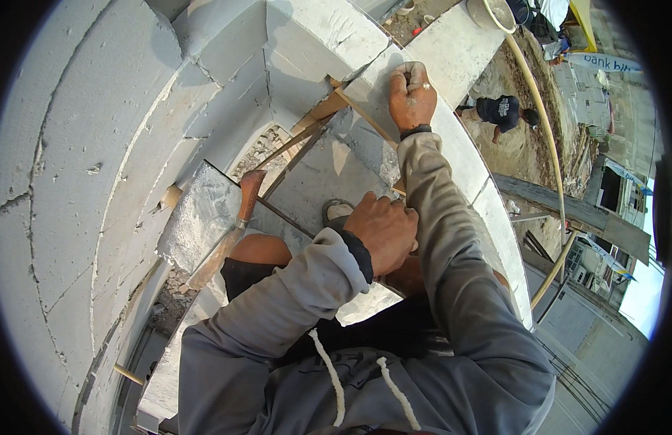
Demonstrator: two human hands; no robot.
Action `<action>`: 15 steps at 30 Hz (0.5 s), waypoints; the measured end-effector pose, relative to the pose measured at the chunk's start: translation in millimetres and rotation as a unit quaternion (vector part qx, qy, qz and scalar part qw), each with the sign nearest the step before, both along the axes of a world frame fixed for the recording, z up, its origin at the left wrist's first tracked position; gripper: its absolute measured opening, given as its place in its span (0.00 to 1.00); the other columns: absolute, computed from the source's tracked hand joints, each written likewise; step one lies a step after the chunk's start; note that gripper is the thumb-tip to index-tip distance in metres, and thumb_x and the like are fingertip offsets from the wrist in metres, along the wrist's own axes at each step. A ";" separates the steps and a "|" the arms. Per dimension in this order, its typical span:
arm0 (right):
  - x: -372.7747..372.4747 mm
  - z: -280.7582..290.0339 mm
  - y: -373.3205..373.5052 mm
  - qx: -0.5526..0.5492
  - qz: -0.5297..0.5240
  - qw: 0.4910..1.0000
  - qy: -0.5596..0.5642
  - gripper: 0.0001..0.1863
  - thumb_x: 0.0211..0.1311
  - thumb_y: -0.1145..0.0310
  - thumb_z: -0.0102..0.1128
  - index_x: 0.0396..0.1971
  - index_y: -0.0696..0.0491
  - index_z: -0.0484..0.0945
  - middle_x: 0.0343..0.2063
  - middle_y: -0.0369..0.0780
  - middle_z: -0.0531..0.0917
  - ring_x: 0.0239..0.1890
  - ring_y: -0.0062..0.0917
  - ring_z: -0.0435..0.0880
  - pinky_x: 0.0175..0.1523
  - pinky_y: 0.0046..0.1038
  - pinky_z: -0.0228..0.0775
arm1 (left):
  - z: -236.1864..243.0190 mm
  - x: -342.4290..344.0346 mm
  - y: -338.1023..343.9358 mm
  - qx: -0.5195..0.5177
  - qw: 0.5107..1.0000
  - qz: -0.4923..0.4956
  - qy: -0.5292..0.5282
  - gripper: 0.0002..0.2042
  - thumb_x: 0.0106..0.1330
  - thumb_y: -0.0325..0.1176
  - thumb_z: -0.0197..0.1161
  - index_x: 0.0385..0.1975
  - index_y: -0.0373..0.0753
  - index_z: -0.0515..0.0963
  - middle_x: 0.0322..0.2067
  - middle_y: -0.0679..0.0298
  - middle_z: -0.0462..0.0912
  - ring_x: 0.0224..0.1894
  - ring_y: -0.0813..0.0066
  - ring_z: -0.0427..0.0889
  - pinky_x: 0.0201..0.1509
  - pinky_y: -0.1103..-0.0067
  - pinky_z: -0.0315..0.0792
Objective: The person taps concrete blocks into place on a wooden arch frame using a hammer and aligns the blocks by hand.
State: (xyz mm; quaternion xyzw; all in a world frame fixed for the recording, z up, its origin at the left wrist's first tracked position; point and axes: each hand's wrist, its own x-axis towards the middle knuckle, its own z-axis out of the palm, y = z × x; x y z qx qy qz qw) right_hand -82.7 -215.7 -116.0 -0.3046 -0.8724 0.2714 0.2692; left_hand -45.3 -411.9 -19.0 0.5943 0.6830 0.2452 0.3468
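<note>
My right hand (413, 98) is closed, resting on the pale block wall top (459, 156); its curled fingers hide whatever they hold. Closer to my body, my left hand (383, 233) is closed too, knuckles up, above my knees; its contents are out of sight. A narrow wooden strip (366, 114) runs along the inner side of the wall, between the two hands. To the left of my left hand, a broad-bladed tool like a machete, with a curved wooden handle (250, 194), lies against a grey, mortar-smeared slab (200, 217).
A curved wall of grey blocks (82, 181) rises on the left. Rubble (267, 148) shows in a gap ahead. On the right, beyond the wall, lie a lower dirt area with a person in a dark shirt (499, 111), a yellow hose (535, 94) and a bucket (493, 14).
</note>
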 end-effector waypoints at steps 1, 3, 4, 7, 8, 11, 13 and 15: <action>-2.4 -2.4 0.2 0.031 -0.021 0.999 -0.022 0.06 0.53 0.67 0.53 0.29 0.51 0.72 0.22 0.44 0.80 0.27 0.42 0.80 0.33 0.37 0.70 | 0.1 -0.1 -0.7 -0.001 1.000 0.003 -0.009 0.14 0.54 0.40 0.63 0.30 0.34 0.76 0.29 0.55 0.79 0.36 0.60 0.80 0.43 0.69 0.69; -6.4 -5.3 -0.4 0.061 -0.040 0.996 -0.045 0.06 0.53 0.67 0.53 0.30 0.51 0.72 0.22 0.45 0.80 0.27 0.43 0.80 0.33 0.38 0.70 | 0.5 -0.5 -2.0 -0.004 1.000 0.008 -0.010 0.14 0.54 0.40 0.63 0.30 0.34 0.76 0.29 0.55 0.79 0.35 0.60 0.80 0.43 0.69 0.69; -7.6 -5.1 -1.2 0.092 -0.047 0.992 -0.073 0.06 0.53 0.67 0.53 0.30 0.51 0.72 0.21 0.45 0.80 0.27 0.44 0.80 0.32 0.39 0.70 | 0.9 -0.6 -3.0 -0.007 1.000 0.010 -0.013 0.14 0.54 0.40 0.63 0.30 0.35 0.76 0.29 0.55 0.79 0.35 0.60 0.79 0.43 0.69 0.69; -6.6 1.2 -5.9 0.118 -0.017 0.988 -0.093 0.05 0.53 0.67 0.53 0.29 0.50 0.72 0.21 0.45 0.80 0.27 0.44 0.80 0.32 0.39 0.70 | 2.6 -1.1 -8.0 0.007 1.000 0.022 -0.003 0.14 0.54 0.40 0.62 0.30 0.35 0.75 0.29 0.55 0.79 0.34 0.61 0.79 0.42 0.69 0.69; -3.8 4.4 -8.4 0.111 0.014 0.990 -0.092 0.05 0.53 0.67 0.54 0.29 0.50 0.72 0.21 0.45 0.80 0.27 0.44 0.80 0.32 0.38 0.70 | 2.7 -1.6 -9.2 0.008 1.000 0.024 -0.002 0.14 0.54 0.40 0.62 0.30 0.35 0.75 0.29 0.55 0.79 0.34 0.61 0.79 0.42 0.69 0.69; 11.6 13.6 -14.8 0.020 0.099 0.993 -0.061 0.04 0.53 0.68 0.55 0.28 0.49 0.73 0.21 0.43 0.80 0.25 0.40 0.79 0.32 0.33 0.70 | 3.1 -0.5 -8.9 0.017 1.000 0.013 0.001 0.15 0.54 0.40 0.62 0.32 0.34 0.75 0.29 0.56 0.79 0.34 0.61 0.79 0.42 0.69 0.69; 23.0 16.6 -15.4 -0.015 0.131 0.989 -0.071 0.03 0.53 0.68 0.55 0.27 0.50 0.73 0.21 0.42 0.79 0.24 0.37 0.79 0.32 0.31 0.70 | 2.7 0.1 -5.7 0.011 1.000 0.003 0.006 0.15 0.54 0.40 0.62 0.33 0.34 0.75 0.30 0.56 0.79 0.35 0.61 0.80 0.43 0.69 0.69; 27.0 16.8 -9.2 -0.148 0.109 0.983 -0.005 0.03 0.53 0.70 0.55 0.26 0.53 0.74 0.20 0.42 0.79 0.21 0.30 0.78 0.31 0.26 0.69 | 2.2 0.9 -1.8 0.007 1.000 -0.004 0.008 0.15 0.54 0.40 0.62 0.34 0.34 0.75 0.30 0.56 0.79 0.36 0.61 0.80 0.43 0.69 0.69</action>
